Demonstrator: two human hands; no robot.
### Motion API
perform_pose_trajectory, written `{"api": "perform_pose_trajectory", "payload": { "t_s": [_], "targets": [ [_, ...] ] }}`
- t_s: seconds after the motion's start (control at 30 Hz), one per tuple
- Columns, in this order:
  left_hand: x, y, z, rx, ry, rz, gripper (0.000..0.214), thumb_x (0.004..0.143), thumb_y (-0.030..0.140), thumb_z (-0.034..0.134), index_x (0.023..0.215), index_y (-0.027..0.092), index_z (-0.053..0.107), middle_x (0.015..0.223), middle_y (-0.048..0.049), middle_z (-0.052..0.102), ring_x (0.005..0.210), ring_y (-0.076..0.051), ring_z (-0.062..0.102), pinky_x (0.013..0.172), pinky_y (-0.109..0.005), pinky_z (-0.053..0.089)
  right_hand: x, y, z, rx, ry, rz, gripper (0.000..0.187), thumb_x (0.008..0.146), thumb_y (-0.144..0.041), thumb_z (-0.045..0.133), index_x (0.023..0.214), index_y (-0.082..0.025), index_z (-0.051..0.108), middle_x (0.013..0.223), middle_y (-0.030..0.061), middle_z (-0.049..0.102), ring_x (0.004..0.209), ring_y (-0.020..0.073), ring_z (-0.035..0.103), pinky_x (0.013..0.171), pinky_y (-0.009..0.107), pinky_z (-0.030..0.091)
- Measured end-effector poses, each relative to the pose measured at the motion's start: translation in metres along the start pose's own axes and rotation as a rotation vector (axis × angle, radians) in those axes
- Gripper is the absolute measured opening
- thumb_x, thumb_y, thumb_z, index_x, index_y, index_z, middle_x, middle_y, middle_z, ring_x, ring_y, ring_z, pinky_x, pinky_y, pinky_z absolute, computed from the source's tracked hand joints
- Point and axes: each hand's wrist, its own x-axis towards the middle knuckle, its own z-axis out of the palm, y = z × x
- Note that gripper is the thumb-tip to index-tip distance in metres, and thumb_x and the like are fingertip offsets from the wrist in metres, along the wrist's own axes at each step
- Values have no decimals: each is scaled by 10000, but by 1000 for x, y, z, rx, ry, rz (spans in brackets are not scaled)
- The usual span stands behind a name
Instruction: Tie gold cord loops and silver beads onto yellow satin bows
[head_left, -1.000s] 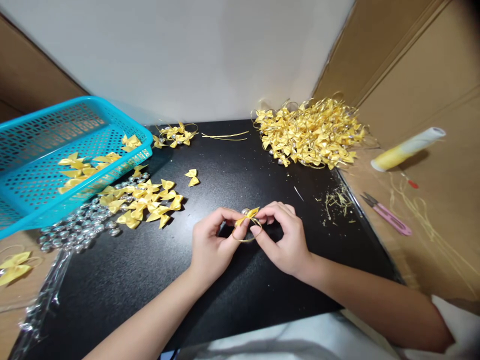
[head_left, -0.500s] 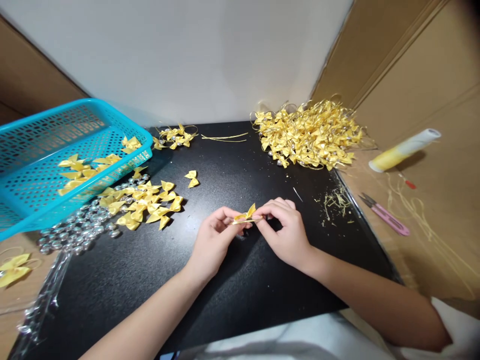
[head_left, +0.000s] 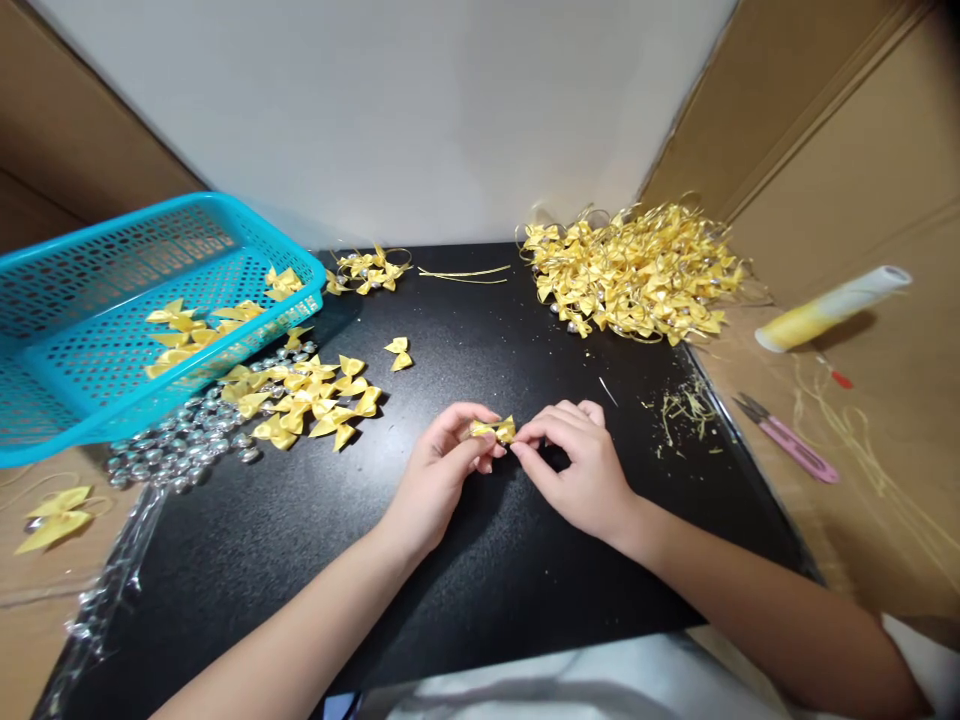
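Over the middle of the black tabletop [head_left: 480,590], my left hand [head_left: 439,470] pinches a small yellow ribbon bow [head_left: 505,430] between thumb and fingers. My right hand [head_left: 577,465] is closed at the bow's right end, thumb and forefinger pressed together there; the fingertips hide exactly what part they grip. To the left of my hands lie loose yellow bows [head_left: 307,395] beside a heap of silvery beads [head_left: 187,435]. A single bow [head_left: 400,353] rests apart from them, beyond my left hand.
A turquoise basket [head_left: 97,425] with several bows stands at the left. Corded bows form a big pile [head_left: 637,270] at the back right, with a smaller cluster [head_left: 371,268] at back left. Pink thread snips [head_left: 795,447], cord scraps [head_left: 686,412] and a tube [head_left: 832,308] lie right.
The bow has turned between my fingers, and its upright tip now lies lower. My right fingertips have shifted slightly at its end. The whole view has swung a little to the left.
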Motion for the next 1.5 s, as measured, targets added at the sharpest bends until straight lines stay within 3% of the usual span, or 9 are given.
{"api": "perform_pose_trajectory", "payload": {
  "t_s": [0.27, 0.5, 0.73, 0.9, 1.07, 1.33, 1.5],
  "targets": [
    [-3, 1, 1, 208, -19, 122, 72, 763, 250, 708, 796, 189, 691, 696, -6, 681, 621, -133, 600, 565, -223, 471, -5, -3, 1, 8, 16, -105, 94, 850, -163, 620, 774, -217, 605, 702, -30, 679, 689, 145, 604, 766, 365, 318],
    [-4, 1, -6, 229, -77, 163, 88, 828, 257, 676, 880, 193, 646, 745, 2, 660, 642, -115, 589, 581, -203, 467, -2, 0, -4, 72, 3, -50, 127, 812, -122, 620, 724, -208, 587, 671, -38, 657, 659, 134, 583, 747, 359, 324],
    [-8, 5, -14, 663, -183, 511, 58, 906, 207, 590, 952, 215, 624, 822, 9, 651, 719, -113, 573, 682, -219, 455, 4, 2, -14, 92, 23, -64, 139, 816, -120, 626, 714, -211, 598, 654, -35, 647, 653, 138, 576, 741, 362, 341],
    [-9, 9, -9, 765, -236, 629, 91, 886, 142, 589, 952, 204, 599, 804, 15, 659, 685, -101, 587, 648, -199, 464, 5, 1, -17, 83, 55, -69, 148, 819, -118, 640, 710, -209, 597, 667, -32, 670, 646, 134, 582, 739, 363, 347],
    [-8, 9, -8, 811, -243, 649, 71, 880, 151, 595, 936, 194, 604, 802, 5, 669, 658, -102, 584, 623, -200, 468, 5, 0, -18, 83, 46, -65, 160, 830, -126, 638, 699, -208, 598, 659, -36, 666, 642, 134, 579, 738, 360, 344],
    [-6, 6, -9, 921, -227, 591, 41, 898, 197, 569, 919, 194, 604, 778, 5, 665, 651, -111, 582, 626, -220, 461, 7, 2, -19, 31, -84, -8, 137, 884, -145, 616, 766, -212, 633, 730, -26, 681, 731, 153, 589, 762, 358, 338],
    [0, 8, -14, 986, -42, 505, 68, 881, 258, 584, 880, 196, 612, 698, 21, 631, 594, -112, 540, 570, -216, 424, 5, 1, -23, 41, -19, -10, 89, 868, -135, 605, 857, -219, 630, 772, -10, 674, 747, 169, 591, 756, 362, 366]
  ]
}}
